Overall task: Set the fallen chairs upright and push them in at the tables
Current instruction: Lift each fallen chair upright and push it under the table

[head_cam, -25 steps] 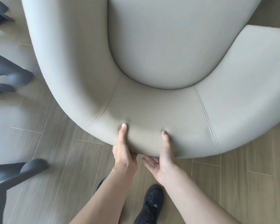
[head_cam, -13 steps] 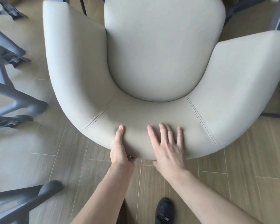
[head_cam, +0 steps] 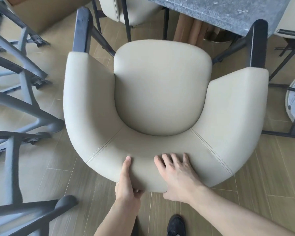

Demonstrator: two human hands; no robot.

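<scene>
On my far left I see grey metal legs [head_cam: 20, 103] of other chairs, all crossing over each other on the wood floor [head_cam: 61, 176]. Next to them stands my cream chair [head_cam: 162, 92]. It is upright, on its own legs, with its round seat facing up at me. Its two dark front posts [head_cam: 82, 29] stick up past the soft arms.

My left hand [head_cam: 126, 183] grips the back edge of the chair. My thumb lies on top and my other fingers curl under the rim, so this hand is clamped on the chair. Just beside it, my right hand [head_cam: 179, 176] lies flat on the top of the back with its fingers spread out. It presses on the chair but does not wrap around it. My two hands are close but not touching.

Below, near my right arm, is my black shoe [head_cam: 175, 225] on the floor.

Past the chair, up and to the right, is the grey stone table [head_cam: 220, 11]. The front of my chair is near its edge, and the seat is not under it. Another cream chair [head_cam: 126, 9] sits past mine, at the table
</scene>
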